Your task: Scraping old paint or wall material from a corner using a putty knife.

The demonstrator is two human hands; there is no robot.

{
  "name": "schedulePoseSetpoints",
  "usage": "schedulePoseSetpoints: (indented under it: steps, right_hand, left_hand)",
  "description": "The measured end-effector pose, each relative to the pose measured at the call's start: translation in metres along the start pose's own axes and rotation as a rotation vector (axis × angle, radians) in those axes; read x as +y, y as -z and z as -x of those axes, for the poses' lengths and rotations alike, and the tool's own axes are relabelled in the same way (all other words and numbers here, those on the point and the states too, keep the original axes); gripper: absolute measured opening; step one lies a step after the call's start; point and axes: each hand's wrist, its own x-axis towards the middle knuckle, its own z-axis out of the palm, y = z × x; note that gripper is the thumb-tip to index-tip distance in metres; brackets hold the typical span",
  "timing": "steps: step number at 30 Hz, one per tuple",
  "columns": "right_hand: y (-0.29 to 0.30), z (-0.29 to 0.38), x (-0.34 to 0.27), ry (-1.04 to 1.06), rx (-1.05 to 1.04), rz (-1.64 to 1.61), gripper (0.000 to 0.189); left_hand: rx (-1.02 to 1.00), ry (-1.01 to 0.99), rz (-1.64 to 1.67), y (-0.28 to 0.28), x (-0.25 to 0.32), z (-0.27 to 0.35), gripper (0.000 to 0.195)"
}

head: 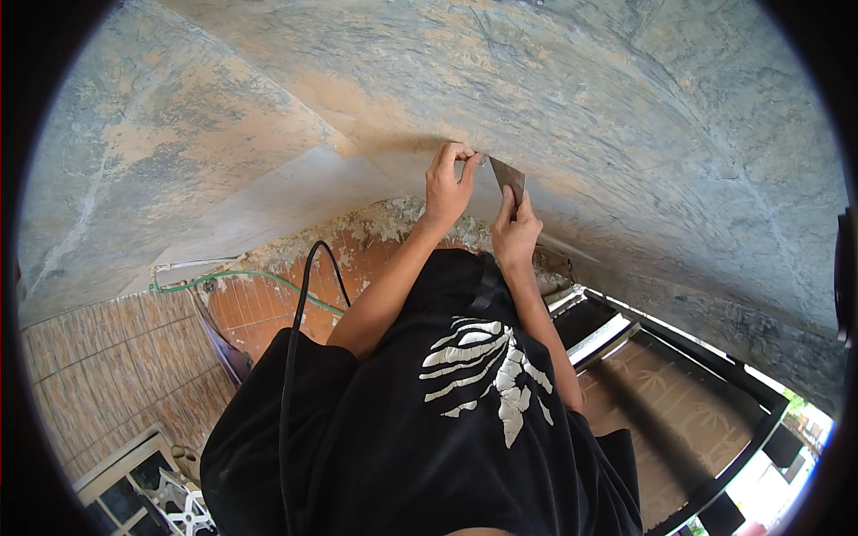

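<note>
My right hand (516, 231) is closed around a flat metal scraper blade (509, 179), thumb on its near face, with the blade pointing up toward the wall. Just left of the blade's upper corner, my left hand (450, 181) has its thumb and index finger pinched together, close to the wall surface. Whether a small bit sits between those fingertips I cannot tell. Beyond both hands spreads a plastered wall (402, 74), mottled grey with orange-tan patches.
A black cable (289, 375) loops beside my left arm. Behind it a green hose (251, 273) crosses orange tiles (248, 311) with flaking plaster. A dark-framed gate panel (677, 395) stands at the right; a white plastic chair (188, 512) shows at lower left.
</note>
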Motion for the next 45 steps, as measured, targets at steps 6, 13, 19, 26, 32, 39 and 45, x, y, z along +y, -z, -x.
schedulePoseSetpoints:
  steps: [6, 13, 19, 26, 32, 39, 45]
  right_hand:
    - [0.001, -0.009, 0.006, 0.028, 0.075, -0.118, 0.023]
    - [0.0, -0.03, -0.024, 0.089, -0.183, 0.12, 0.02]
    - [0.032, -0.007, 0.019, 0.071, -0.01, -0.183, 0.02]
    - [0.038, 0.004, 0.028, 0.016, -0.04, -0.181, 0.02]
    - [0.051, 0.005, 0.039, 0.0, 0.023, -0.225, 0.021]
    - [0.06, 0.007, 0.042, -0.015, -0.01, -0.204, 0.021]
    - [0.065, 0.01, 0.037, -0.061, -0.088, -0.209, 0.021]
  left_hand:
    - [-0.049, 0.04, 0.01, 0.003, 0.0, -0.001, 0.011]
    - [-0.044, 0.002, -0.012, 0.008, -0.006, 0.0, 0.005]
    - [-0.016, 0.112, 0.014, 0.013, -0.013, -0.001, 0.017]
    - [-0.031, -0.039, -0.077, 0.0, 0.004, 0.0, 0.022]
    - [-0.031, -0.202, -0.227, -0.002, 0.008, -0.004, 0.011]
    - [-0.113, -0.49, -0.469, 0.005, 0.008, -0.009, 0.01]
    - [0.099, -0.349, -0.374, 0.005, -0.001, -0.005, 0.007]
